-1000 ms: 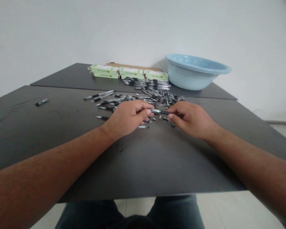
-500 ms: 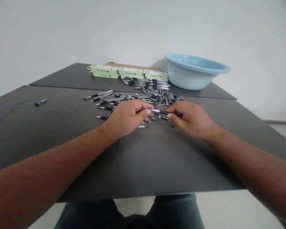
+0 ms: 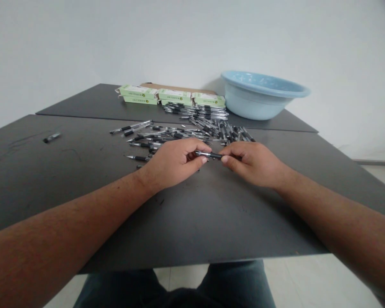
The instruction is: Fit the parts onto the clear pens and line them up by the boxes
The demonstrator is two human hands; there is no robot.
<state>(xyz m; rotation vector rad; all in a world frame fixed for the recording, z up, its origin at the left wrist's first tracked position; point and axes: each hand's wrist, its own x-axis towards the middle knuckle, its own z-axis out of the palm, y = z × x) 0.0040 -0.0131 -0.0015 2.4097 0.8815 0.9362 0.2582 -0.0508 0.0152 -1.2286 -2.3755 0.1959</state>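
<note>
My left hand and my right hand meet over the dark table, both pinched on one black pen that lies crosswise between them. My left fingers grip its left end and my right thumb and forefinger close on its right end. Just beyond the hands lies a scattered pile of black and clear pens with small loose parts. What else my fingers may hold is hidden.
Three pale green boxes stand in a row at the back, with a brown cardboard piece behind them. A light blue basin sits at the back right. A single small pen piece lies far left.
Both hands have drawn slightly closer together and a little toward me on the pen. The view has tilted down a bit.
</note>
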